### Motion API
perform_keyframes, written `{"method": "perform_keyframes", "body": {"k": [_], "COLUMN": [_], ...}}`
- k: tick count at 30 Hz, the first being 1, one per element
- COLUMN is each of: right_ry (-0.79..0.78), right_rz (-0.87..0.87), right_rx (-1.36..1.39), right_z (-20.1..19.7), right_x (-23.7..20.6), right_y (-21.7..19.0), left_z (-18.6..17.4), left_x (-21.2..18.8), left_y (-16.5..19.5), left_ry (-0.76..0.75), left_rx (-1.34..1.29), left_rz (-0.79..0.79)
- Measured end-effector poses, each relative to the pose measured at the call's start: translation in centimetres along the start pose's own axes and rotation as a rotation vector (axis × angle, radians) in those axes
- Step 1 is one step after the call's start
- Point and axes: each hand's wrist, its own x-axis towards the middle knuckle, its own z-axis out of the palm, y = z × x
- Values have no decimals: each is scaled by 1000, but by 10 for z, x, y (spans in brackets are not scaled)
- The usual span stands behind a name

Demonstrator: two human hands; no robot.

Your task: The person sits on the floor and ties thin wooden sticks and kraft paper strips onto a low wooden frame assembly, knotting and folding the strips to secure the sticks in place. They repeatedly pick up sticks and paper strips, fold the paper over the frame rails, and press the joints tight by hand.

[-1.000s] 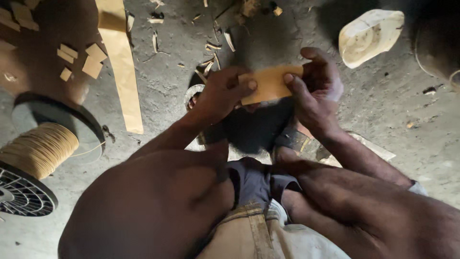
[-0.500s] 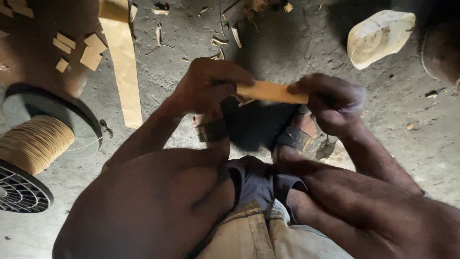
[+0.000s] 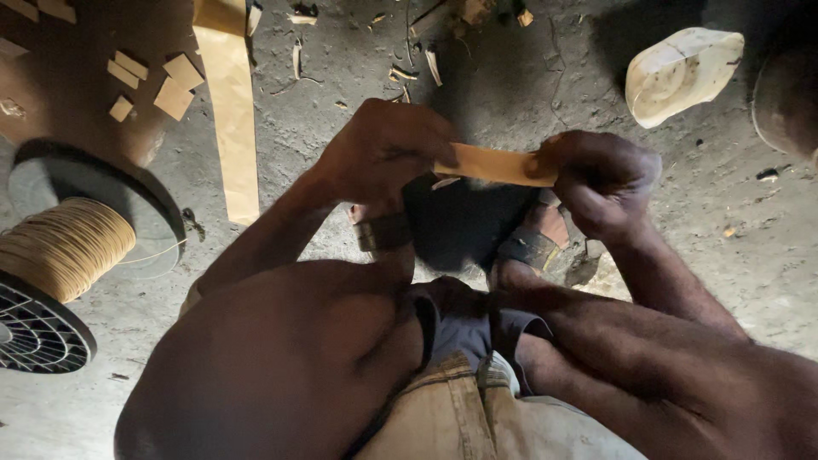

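Observation:
A short tan strip of card (image 3: 494, 165) is held level between both hands, above my sandalled feet (image 3: 532, 247). My left hand (image 3: 383, 149) pinches its left end with the fingers curled over it. My right hand (image 3: 601, 179) grips the right end in a closed fist. The strip is seen almost edge-on, so its face is mostly hidden. My bare knees and shorts fill the lower part of the view.
A large spool of tan cord (image 3: 64, 247) lies at the left on the concrete floor. A long tan strip (image 3: 230, 111) and small cut squares (image 3: 175, 94) lie at the upper left. A pale curved shell-like piece (image 3: 682, 72) sits at the upper right. Scraps litter the floor.
The strip has tipped from face-up to nearly edge-on. Both hands have shifted slightly downward and closed more tightly on its ends.

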Motion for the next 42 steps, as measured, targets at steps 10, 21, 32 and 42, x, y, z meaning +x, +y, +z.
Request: {"method": "perform_keyframes", "body": {"k": [10,21,32,42], "right_ry": [155,195,-332,24], "right_rz": [-53,-17,96,45], "right_rx": [-207,8,223,303], "right_z": [34,30,48,-21], "right_x": [13,35,41,33], "right_y": [-5,-16,-54,-80], "left_z": [38,34,-18,-44], "left_x": [3,8,-36,-43], "left_y": [12,24,110,138], "left_ry": [368,397,92,-93], "left_rx": [-66,71,177,246], "left_rz": [-439,-325,120,-288]}}
